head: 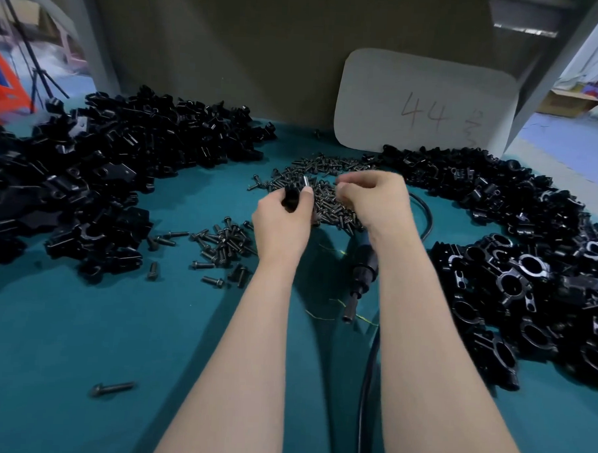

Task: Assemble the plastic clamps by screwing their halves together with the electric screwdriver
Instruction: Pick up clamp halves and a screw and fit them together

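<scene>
My left hand grips a small black part with a silvery tip poking out above the fingers. My right hand hovers just to its right, over the main heap of black screws. Its fingers are curled with the tips together, and blur hides whether they pinch a screw. The electric screwdriver lies on the teal table cover between my forearms, tip pointing toward me, with neither hand touching it. Loose black clamp halves are heaped at the left. Ring-shaped clamps are piled at the right.
A second scatter of screws lies left of my left wrist, and one stray screw sits near the front left. The screwdriver's cable loops behind my right hand. A white card marked 44 leans against the back wall.
</scene>
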Available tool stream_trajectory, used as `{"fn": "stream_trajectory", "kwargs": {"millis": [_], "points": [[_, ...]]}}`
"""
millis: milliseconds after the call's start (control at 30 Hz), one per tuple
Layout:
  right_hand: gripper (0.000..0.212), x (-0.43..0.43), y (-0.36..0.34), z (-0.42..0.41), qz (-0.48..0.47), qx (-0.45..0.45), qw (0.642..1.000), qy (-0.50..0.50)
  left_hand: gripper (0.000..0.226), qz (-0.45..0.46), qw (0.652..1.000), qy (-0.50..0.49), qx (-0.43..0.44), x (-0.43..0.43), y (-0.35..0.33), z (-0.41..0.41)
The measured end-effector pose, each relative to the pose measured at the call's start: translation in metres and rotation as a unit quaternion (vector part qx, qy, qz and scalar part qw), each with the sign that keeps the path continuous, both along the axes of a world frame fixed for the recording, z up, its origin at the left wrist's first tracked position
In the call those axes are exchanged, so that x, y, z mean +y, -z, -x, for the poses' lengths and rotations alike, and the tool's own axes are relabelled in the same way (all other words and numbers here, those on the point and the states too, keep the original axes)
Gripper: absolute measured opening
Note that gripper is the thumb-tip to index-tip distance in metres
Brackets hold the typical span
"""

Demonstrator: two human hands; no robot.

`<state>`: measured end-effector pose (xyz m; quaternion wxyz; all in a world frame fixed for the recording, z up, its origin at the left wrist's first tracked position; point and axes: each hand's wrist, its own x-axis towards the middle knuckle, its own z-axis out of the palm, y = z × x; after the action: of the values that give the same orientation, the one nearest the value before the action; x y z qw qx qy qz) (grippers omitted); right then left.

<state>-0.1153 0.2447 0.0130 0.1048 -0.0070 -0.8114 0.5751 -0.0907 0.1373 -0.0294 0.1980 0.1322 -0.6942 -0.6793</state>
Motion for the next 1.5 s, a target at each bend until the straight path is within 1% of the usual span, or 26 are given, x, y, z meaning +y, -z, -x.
{"fn": "stream_trajectory", "kwargs": {"millis": [67, 100, 233, 300, 433, 567, 667, 767, 900, 1033, 1167, 1267, 1367, 1500], "points": [[0.02, 0.003, -0.004, -0.005, 0.05, 0.015, 0.997, -0.051, 0.024, 0.077, 0.997, -0.006, -0.005, 0.002, 0.001, -0.001], [0.019, 0.004, -0.005, -0.006, 0.045, 0.028, 0.996, -0.064, 0.025, 0.103, 0.995, -0.008, -0.003, 0.003, 0.001, -0.001], [0.02, 0.0, -0.004, -0.01, -0.03, 0.064, 0.996, -0.062, 0.028, 0.168, 0.986, -0.014, -0.002, 0.007, 0.002, -0.002], [0.021, -0.002, -0.004, -0.011, -0.049, 0.066, 0.995, -0.056, 0.022, 0.183, 0.983, -0.016, 0.006, 0.008, 0.003, -0.003], [0.022, -0.004, -0.004, -0.011, -0.095, 0.069, 0.992, -0.042, 0.025, 0.222, 0.975, -0.017, 0.014, 0.007, 0.005, -0.003], [0.015, -0.006, -0.003, -0.01, -0.13, 0.08, 0.988, -0.019, 0.032, 0.257, 0.966, -0.019, -0.003, 0.007, 0.005, -0.003], [0.009, -0.009, 0.0, -0.01, -0.147, 0.086, 0.985, -0.014, 0.039, 0.262, 0.965, -0.02, -0.012, 0.009, 0.006, -0.004], [0.005, -0.01, 0.001, -0.009, -0.144, 0.086, 0.986, -0.019, 0.042, 0.261, 0.965, -0.028, -0.015, 0.009, 0.005, -0.004], [0.011, -0.007, -0.002, -0.007, -0.156, 0.067, 0.985, -0.039, 0.039, 0.255, 0.966, -0.036, -0.019, 0.011, 0.004, -0.004], [0.006, -0.008, 0.0, -0.007, -0.172, 0.073, 0.982, -0.035, 0.036, 0.256, 0.966, -0.024, -0.006, 0.012, 0.004, -0.004], [0.005, -0.011, 0.001, -0.007, -0.178, 0.083, 0.98, -0.019, 0.033, 0.238, 0.971, -0.009, -0.002, 0.012, 0.005, -0.003], [0.014, -0.015, 0.004, -0.007, -0.19, 0.076, 0.979, -0.006, 0.03, 0.232, 0.973, -0.008, 0.0, 0.012, 0.005, -0.003], [0.022, -0.021, 0.01, -0.006, -0.207, 0.083, 0.975, 0.014, 0.033, 0.224, 0.975, -0.005, -0.006, 0.011, 0.004, -0.004], [0.039, -0.028, 0.012, -0.004, -0.239, 0.091, 0.966, 0.03, 0.035, 0.23, 0.973, -0.012, -0.009, 0.007, 0.003, -0.004]]}}
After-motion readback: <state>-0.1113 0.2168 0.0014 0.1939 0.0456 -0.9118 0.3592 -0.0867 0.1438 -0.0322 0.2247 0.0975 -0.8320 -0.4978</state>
